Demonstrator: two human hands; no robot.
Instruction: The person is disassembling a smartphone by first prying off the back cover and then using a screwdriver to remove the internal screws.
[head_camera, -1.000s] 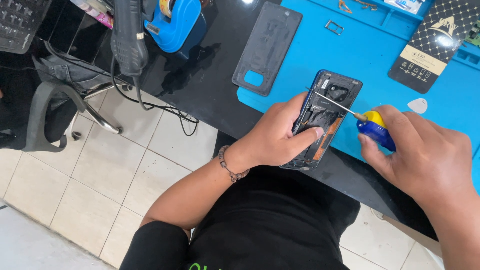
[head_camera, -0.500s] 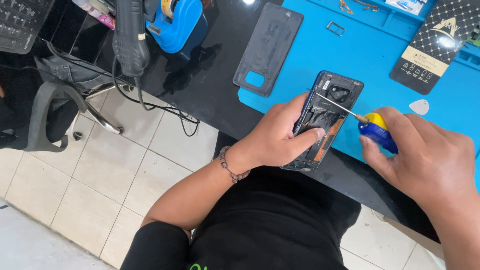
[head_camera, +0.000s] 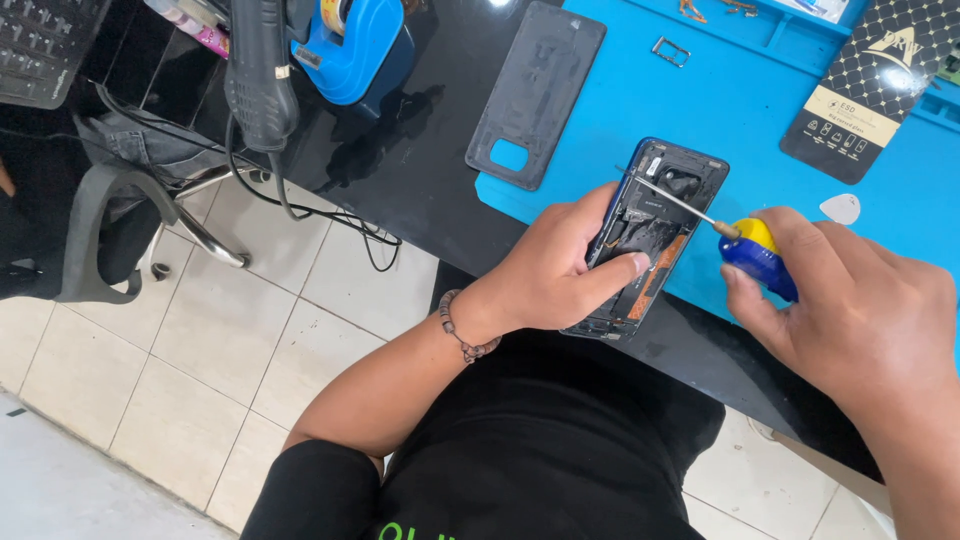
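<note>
On blue mat (head_camera: 640, 110): opened phone (head_camera: 655, 235), thin metal screwdriver (head_camera: 745, 245).

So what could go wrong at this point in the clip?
The screwdriver tip sits inside the opened phone; a slip could scratch its exposed parts. The left hand steadies the phone with a finger near the shaft, so it might get poked. The phone's lower end overhangs the blue mat, so it might tip.

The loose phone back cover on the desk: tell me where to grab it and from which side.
Take the back cover by its long edges near the lower end, which overhangs the blue mat. It lies flat, so come from above on the dark desk side, which looks bare there, probably letting fingertips slide underneath.
</note>
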